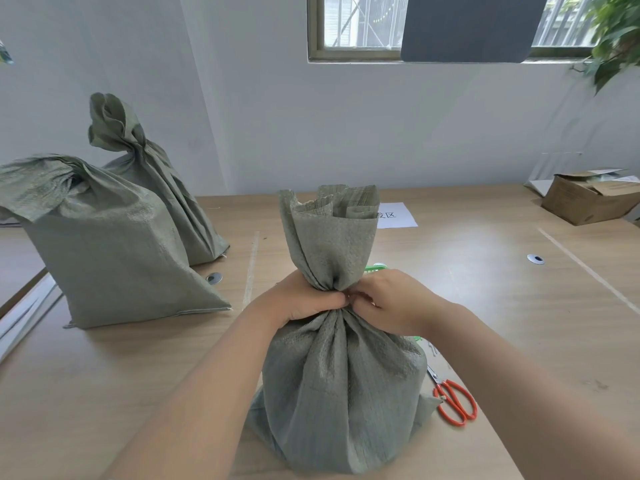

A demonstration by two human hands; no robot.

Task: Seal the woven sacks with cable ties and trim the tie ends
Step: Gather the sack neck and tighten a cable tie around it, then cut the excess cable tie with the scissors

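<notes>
Sack (339,393): upright on the table (485,289), right in front, neck gathered.
Left hand (301,299): clenched round the neck.
Right hand (391,299): fingers pinching the same neck, touching the left.
Scissors (453,400): flat on the table, just right of the sack.
Other sacks (114,244): two, far left.

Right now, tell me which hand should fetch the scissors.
Right. The scissors lie on the table right of the sack, nearer the right hand; the left hand has its grip on the neck, farther away.
</notes>
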